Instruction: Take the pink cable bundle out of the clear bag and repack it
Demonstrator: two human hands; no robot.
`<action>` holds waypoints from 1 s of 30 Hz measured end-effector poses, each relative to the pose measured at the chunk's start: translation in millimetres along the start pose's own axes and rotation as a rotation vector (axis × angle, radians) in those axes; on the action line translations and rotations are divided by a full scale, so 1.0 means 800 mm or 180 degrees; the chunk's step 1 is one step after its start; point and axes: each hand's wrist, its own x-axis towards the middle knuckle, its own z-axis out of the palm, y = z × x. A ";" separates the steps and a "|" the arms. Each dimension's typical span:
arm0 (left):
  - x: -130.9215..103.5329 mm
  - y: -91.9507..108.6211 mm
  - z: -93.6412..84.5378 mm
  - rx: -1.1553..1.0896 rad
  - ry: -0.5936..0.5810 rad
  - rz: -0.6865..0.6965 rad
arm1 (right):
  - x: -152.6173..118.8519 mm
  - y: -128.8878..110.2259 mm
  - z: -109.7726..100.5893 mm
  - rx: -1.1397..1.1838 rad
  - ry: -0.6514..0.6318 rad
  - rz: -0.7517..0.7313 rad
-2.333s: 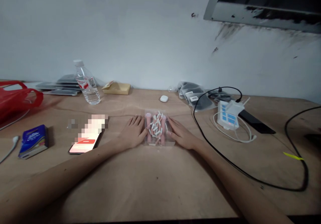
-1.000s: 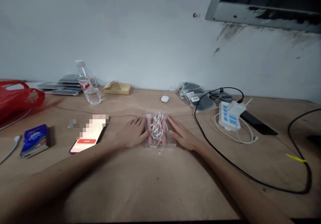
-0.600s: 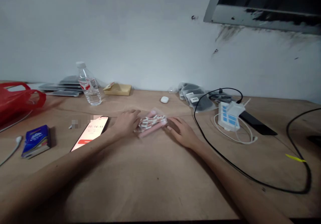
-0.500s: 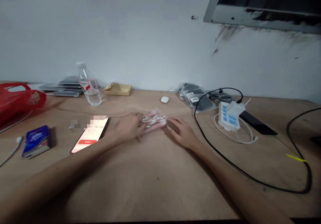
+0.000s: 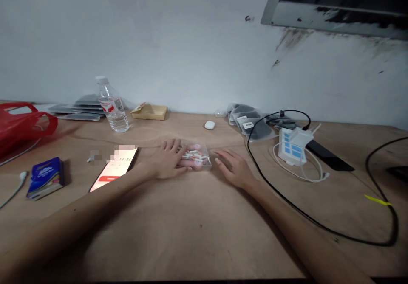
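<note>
A clear plastic bag [image 5: 195, 156] of small white and reddish pieces, with pink parts among them, lies flat on the wooden table [image 5: 191, 220]. My left hand [image 5: 170, 160] rests palm down over the bag's left side with its fingers spread, hiding that part. Just right of the bag, my right hand [image 5: 234, 167] lies on the table with fingers stretched out and nothing in them. A small gap separates its fingertips from the bag's edge. What exactly the small pieces are, I cannot tell.
Left: a lit phone [image 5: 114, 167], blue tissue pack [image 5: 46, 178], red bag [image 5: 22, 131] and water bottle [image 5: 113, 108]. Behind: a cardboard tray [image 5: 149, 113], white earbud case [image 5: 209, 125] and grey packets [image 5: 244, 125]. Right: a power strip [image 5: 291, 148] and looping black cable [image 5: 302, 214].
The bag, raised and tilted earlier, now lies flat on the table. My left hand has spread its fingers over it, and my right fingers have come away from its edge.
</note>
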 end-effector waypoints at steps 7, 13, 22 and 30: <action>0.001 0.008 -0.002 -0.0143 0.0104 -0.0078 | -0.001 0.003 0.004 0.0067 -0.0251 -0.0242; 0.003 0.016 0.004 0.0058 0.0104 -0.0152 | -0.003 0.014 0.015 -0.0103 -0.0408 -0.0019; 0.001 0.028 0.005 0.0194 0.0273 -0.0059 | -0.001 0.009 0.018 0.0643 -0.0364 -0.0043; -0.002 0.033 0.001 0.0104 0.0231 -0.0063 | -0.003 0.012 0.024 0.0575 -0.0131 -0.0137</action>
